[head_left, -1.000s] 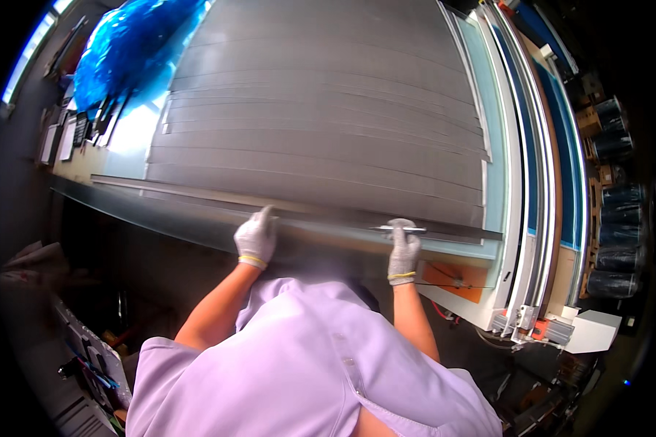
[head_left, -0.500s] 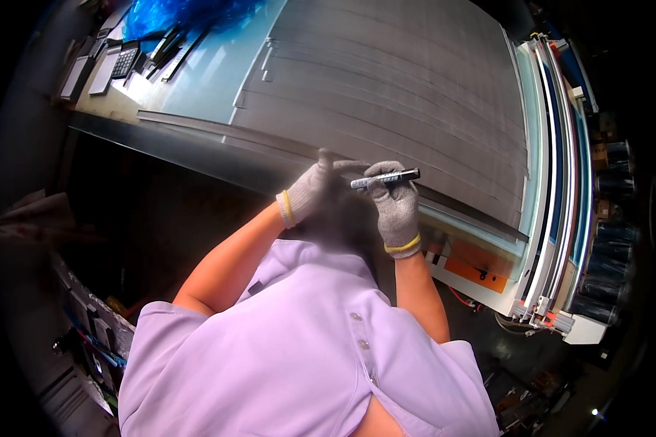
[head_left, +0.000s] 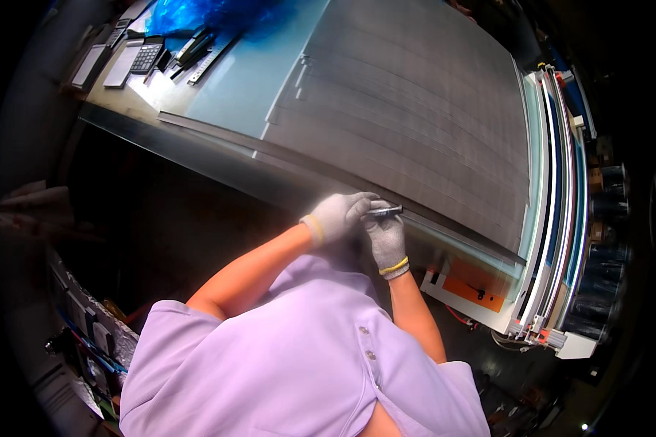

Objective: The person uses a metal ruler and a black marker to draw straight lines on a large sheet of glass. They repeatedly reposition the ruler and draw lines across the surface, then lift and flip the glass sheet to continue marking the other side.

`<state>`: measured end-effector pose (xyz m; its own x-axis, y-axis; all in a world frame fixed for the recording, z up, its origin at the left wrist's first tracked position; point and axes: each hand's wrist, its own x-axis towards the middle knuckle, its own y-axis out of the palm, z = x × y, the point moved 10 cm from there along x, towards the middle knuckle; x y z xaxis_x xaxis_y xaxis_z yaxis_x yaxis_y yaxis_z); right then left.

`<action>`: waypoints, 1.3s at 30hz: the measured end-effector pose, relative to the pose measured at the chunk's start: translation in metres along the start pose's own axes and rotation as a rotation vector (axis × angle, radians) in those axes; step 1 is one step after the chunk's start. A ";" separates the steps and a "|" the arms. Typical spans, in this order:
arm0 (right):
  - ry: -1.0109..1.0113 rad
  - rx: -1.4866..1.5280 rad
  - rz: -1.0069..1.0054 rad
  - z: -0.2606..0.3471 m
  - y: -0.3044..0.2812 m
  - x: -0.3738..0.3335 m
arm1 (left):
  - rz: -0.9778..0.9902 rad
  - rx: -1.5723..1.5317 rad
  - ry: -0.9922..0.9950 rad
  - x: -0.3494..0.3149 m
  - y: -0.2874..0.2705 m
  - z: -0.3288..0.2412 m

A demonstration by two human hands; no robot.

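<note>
A black marker pen [head_left: 388, 211] lies across the fingers of my right hand [head_left: 386, 239], which is closed around it. My left hand [head_left: 335, 218] meets the right one at the pen's left end, its fingers curled; what they grip there is hidden. Both hands wear grey knit gloves with yellow cuffs. They are close to my chest, by the near edge of a broad stack of dark grey sheets [head_left: 408, 109] spread over the table. A long dark strip [head_left: 219, 133] runs along the table's front edge to the left.
On the table's far left are a calculator [head_left: 146, 58], a white notepad [head_left: 123, 64], a steel ruler [head_left: 210, 60] and crumpled blue plastic film [head_left: 211, 16]. A machine with long rails [head_left: 559, 197] borders the right side. Dark wrapped rolls [head_left: 598, 280] stand beyond it.
My hands have come lower and closer together, the left moving right to meet the right. The marker pen has moved down with my right hand. The view has shifted slightly.
</note>
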<state>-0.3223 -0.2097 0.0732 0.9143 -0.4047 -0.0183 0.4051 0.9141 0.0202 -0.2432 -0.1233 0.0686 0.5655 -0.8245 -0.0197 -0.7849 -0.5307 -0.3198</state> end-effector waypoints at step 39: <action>-0.141 -1.244 -0.342 -0.036 -0.139 -0.007 | -0.854 0.456 -0.147 -0.029 -0.204 0.113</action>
<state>-0.3853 -0.3334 0.0347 0.7904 -0.5507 0.2682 0.4064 0.1440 -0.9023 -0.0711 0.0310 0.0275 0.9481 -0.1488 0.2811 0.0594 -0.7854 -0.6162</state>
